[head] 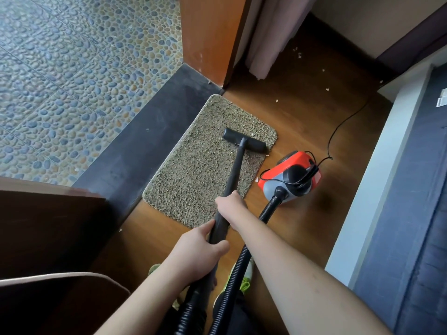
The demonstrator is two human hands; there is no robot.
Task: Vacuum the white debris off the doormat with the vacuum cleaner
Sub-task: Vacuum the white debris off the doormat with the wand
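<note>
A shaggy beige doormat lies on the wooden floor beside a dark threshold. The black vacuum nozzle rests on the mat's far right corner, with a small white fleck just beyond it. A black wand runs back from the nozzle. My right hand grips the wand partway down. Lower on the wand, my left hand grips it too. The red and grey vacuum body sits on the floor right of the mat, its ribbed hose looping back under my right arm.
White scraps dot the wooden floor beyond the mat and along its right edge. A black power cord trails away from the vacuum. A wooden door frame and curtain stand ahead, pebble tiles to the left, a grey bed edge to the right.
</note>
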